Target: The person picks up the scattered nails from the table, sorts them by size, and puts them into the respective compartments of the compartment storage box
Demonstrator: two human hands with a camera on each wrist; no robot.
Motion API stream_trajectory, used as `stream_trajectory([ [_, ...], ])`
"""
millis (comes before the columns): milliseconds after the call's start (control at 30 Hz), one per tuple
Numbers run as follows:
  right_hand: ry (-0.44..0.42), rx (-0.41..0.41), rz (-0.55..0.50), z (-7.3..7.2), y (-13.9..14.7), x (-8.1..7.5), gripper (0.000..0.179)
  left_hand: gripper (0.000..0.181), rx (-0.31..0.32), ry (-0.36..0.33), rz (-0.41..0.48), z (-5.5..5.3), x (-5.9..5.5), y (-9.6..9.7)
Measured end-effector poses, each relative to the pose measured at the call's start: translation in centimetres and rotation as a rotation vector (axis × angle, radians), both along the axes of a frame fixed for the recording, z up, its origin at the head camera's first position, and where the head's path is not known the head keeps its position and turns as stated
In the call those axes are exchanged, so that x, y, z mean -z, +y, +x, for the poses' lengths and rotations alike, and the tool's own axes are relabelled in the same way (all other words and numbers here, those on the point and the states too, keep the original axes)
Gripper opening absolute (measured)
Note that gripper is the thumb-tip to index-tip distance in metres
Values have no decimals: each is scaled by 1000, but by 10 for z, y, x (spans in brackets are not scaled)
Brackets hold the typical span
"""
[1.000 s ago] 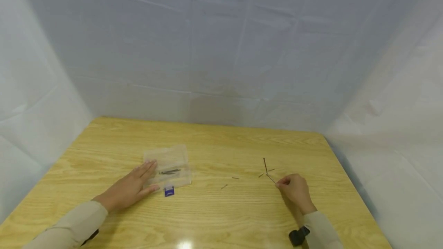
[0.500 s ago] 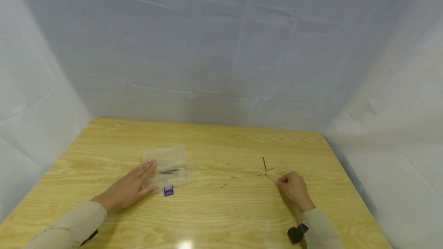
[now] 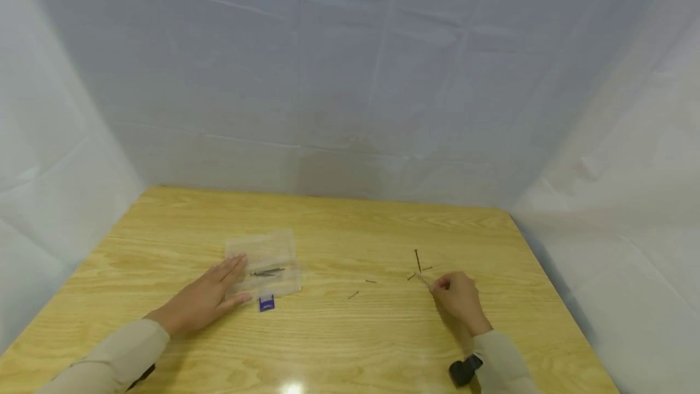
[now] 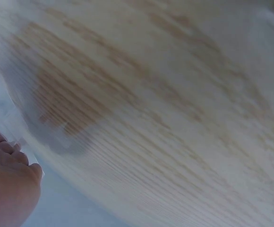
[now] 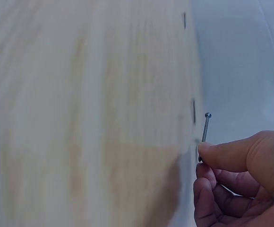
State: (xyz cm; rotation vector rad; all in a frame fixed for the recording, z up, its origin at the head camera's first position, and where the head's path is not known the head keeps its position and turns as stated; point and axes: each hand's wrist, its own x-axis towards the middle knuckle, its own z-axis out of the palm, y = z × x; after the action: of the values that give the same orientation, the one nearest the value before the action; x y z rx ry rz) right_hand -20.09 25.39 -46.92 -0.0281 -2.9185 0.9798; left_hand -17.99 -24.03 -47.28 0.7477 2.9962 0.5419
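My left hand [image 3: 202, 297] lies with straight fingers on the left part of a clear plastic bag [image 3: 276, 242]. Several long dark screws [image 3: 267, 272] are bunched within the bag's outline; whether inside or on top, I cannot tell. Between thumb and fingertips, my right hand [image 3: 459, 300] pinches a thin metal screw [image 5: 205, 126], its round head sticking out beyond the thumb. A long dark screw [image 3: 417, 260] lies just past that hand. Two short screws lie by it, one on the left [image 3: 411, 276] and one on the right [image 3: 428, 269].
A purple label-like piece [image 3: 267, 303] sits at the bag's near edge. Two more small screws, one farther [image 3: 370, 281] and one nearer [image 3: 353, 295], lie mid-table. White sheeting [image 3: 350, 78] rises behind and beside the wooden table [image 3: 328, 345].
My right hand has shifted slightly left with the pinched screw, whose visible length looks shorter and paler in the head view. My left hand stays put on the bag.
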Motion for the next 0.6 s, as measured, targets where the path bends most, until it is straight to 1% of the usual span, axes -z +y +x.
stream_trajectory([
  [100,19,-29,-16,-3,-12,-3,7,76,0,4,-2,0,-1,-1],
  [333,51,-142,-61,-8,-52,-11,8,77,2,10,-20,-2,1,-1],
  [433,72,-196,-43,-9,-71,-15,8,77,5,17,-19,-1,0,0],
  [600,128,-314,-13,-12,-104,-21,9,77,7,29,-12,0,-1,0],
])
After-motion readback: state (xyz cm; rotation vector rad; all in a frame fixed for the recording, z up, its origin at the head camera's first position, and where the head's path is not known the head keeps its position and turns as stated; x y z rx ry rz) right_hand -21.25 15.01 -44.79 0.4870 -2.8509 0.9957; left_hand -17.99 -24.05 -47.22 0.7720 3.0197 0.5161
